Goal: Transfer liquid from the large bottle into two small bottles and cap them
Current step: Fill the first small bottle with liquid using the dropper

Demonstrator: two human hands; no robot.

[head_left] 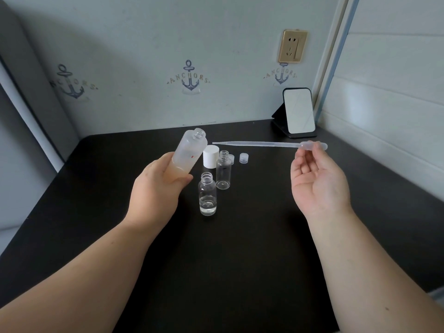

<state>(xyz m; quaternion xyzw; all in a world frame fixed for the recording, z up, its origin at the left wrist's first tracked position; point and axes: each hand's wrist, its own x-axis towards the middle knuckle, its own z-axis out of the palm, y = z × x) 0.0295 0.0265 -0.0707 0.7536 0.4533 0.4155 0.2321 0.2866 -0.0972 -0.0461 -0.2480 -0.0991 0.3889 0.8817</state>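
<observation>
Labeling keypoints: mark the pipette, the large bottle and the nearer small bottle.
pipette (264, 143): head view, on the middle of its thin stem.
large bottle (189, 147): head view, on the frosted body above the left hand's grip.
nearer small bottle (207, 193): head view, on the clear wall mid-body.

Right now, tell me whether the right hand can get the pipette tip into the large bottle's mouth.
Probably yes. The right hand pinches the pipette by its bulb, tip pointing at the large bottle, which the left hand holds tilted, uncapped, mouth open; nothing lies between them.
</observation>
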